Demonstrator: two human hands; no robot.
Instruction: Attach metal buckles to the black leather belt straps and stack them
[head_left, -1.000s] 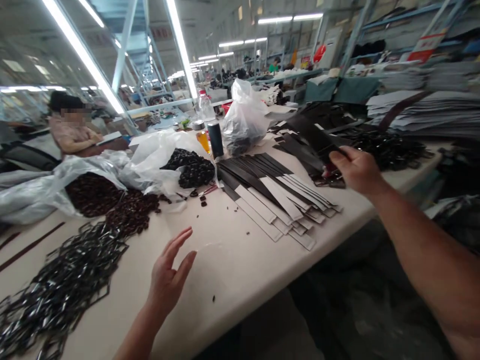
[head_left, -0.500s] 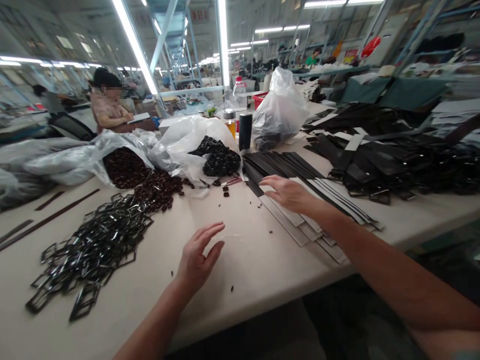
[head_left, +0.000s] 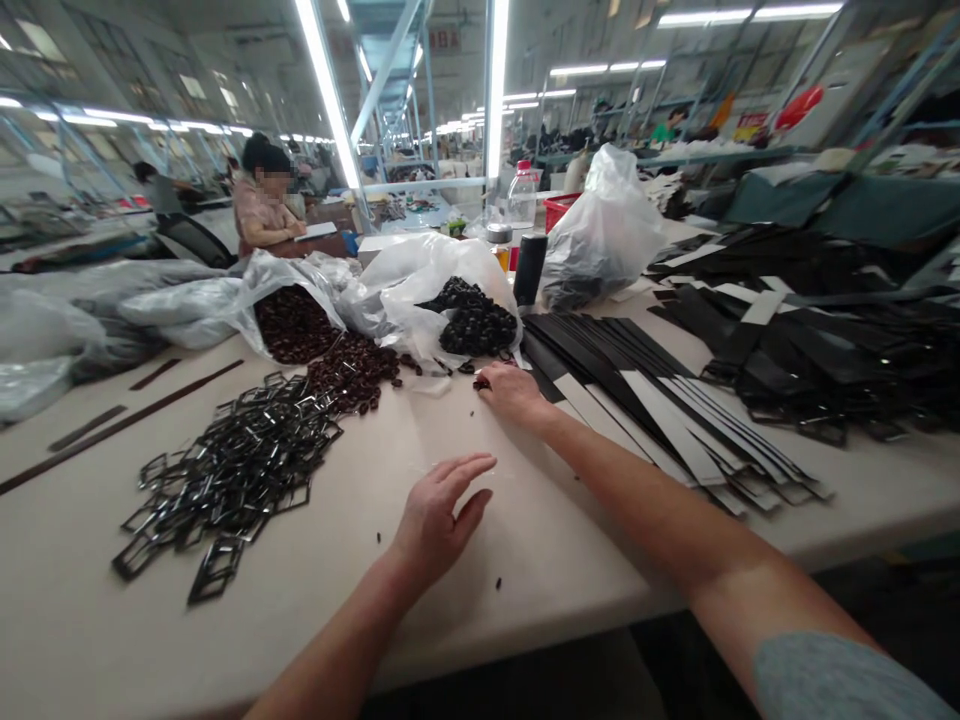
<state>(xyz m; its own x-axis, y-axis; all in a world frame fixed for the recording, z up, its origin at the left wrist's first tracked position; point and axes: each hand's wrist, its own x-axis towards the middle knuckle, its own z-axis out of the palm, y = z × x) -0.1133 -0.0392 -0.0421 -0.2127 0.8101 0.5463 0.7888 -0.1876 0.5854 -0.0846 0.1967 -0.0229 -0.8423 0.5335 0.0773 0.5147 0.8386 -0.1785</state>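
Observation:
My right hand point(head_left: 511, 393) reaches to the table's middle, its fingers curled down onto a small black loop point(head_left: 481, 384); the fingertips partly hide it. My left hand point(head_left: 442, 508) hovers over or rests on the pale tabletop, holding nothing, thumb and fingers apart. Beyond the right hand, small black loops point(head_left: 476, 322) spill from a white plastic bag point(head_left: 409, 290). Right of that hand lie flat black strips point(head_left: 600, 345) with white strips point(head_left: 679, 430) across their near ends. Left of my left hand is a heap of shiny dark rectangular buckles point(head_left: 240, 450).
Small brown pieces point(head_left: 352, 370) spill from another bag. A black cylinder point(head_left: 530, 270), a clear bottle point(head_left: 522, 195) and a filled white bag point(head_left: 600, 230) stand behind. Black straps with buckles point(head_left: 810, 350) pile up at right. A person point(head_left: 262, 205) sits at the far left.
My right hand has moved left from the strips to the small black loops and closed its fingers there. My left hand keeps its pose. The view has turned slightly left.

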